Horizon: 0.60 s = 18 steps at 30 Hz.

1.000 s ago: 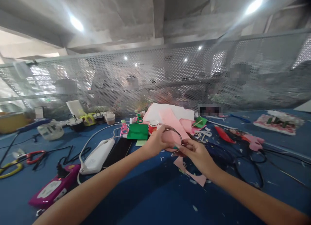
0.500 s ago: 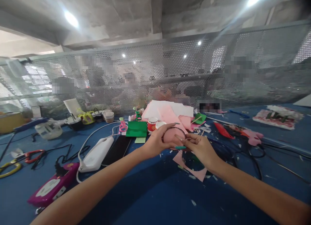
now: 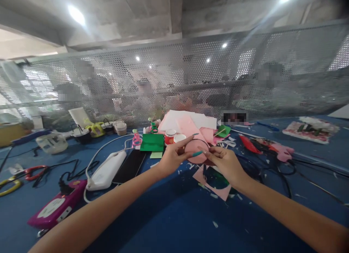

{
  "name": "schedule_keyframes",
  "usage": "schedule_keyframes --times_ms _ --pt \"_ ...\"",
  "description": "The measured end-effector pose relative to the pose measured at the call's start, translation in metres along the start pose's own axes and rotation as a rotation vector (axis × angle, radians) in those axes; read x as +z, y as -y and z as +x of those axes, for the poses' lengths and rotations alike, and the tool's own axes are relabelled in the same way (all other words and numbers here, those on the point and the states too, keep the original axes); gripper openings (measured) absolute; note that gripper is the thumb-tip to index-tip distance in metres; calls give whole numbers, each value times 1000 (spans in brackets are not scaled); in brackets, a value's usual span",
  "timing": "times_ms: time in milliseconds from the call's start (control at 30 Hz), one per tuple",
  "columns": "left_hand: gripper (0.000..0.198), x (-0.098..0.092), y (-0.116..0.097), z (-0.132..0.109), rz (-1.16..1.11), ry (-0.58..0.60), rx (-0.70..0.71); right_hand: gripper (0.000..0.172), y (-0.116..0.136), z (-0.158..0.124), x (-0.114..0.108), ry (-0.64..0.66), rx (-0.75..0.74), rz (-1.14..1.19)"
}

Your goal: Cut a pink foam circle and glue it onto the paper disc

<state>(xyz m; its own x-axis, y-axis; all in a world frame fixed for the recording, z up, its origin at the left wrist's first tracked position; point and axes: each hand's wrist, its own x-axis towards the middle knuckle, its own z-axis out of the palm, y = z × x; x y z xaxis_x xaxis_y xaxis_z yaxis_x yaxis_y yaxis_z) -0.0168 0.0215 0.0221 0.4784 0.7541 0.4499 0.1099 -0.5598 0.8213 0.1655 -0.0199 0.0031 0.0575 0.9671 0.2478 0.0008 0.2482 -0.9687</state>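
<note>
A round pink disc [image 3: 194,147] with a dark rim is held above the blue table between both hands. My left hand [image 3: 173,157] grips its left side, thumb lying across the face and a finger along the top edge. At the right edge, my right hand [image 3: 225,162] pinches the rim with thumb and fingertips. Beneath the hands lies a pink paper scrap [image 3: 223,193] with a round hole cut in it. A red paper cup [image 3: 170,137] and a white round lid or cup [image 3: 179,138] stand just behind my left hand.
Pink and white sheets [image 3: 188,122] are piled behind. To the left lie a green card [image 3: 151,142], a black phone [image 3: 130,166], a white power strip [image 3: 107,171], a purple power box [image 3: 58,205] and scissors [image 3: 35,172]. A pink glue gun [image 3: 282,151] rests right, among cables.
The disc has tilted up to show more of its face. My left thumb has shifted upward from the disc's lower edge onto its face. My right hand still pinches the right edge.
</note>
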Motion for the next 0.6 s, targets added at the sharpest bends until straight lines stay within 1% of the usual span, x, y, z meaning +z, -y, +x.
schedule_keyframes --times_ms 100,167,233,300,367,467,600 --pt "69 -5 -2 2 82 84 30 41 0 1 0 -18 57 85" --pt "80 -11 -3 4 216 128 101 39 1 2 0 -34 96 115" --pt "90 -15 -5 6 363 147 179 37 2 1 1 -38 125 137" --pt "97 -18 -6 7 465 166 247 36 2 1 1 -25 136 139" --pt "98 -17 -7 6 518 196 304 35 1 1 1 -7 123 114" --pt "94 -14 -8 2 544 240 353 35 -3 1 1 29 84 71" --pt "92 -10 -10 -1 550 239 410 35 -7 2 -1 62 76 107"
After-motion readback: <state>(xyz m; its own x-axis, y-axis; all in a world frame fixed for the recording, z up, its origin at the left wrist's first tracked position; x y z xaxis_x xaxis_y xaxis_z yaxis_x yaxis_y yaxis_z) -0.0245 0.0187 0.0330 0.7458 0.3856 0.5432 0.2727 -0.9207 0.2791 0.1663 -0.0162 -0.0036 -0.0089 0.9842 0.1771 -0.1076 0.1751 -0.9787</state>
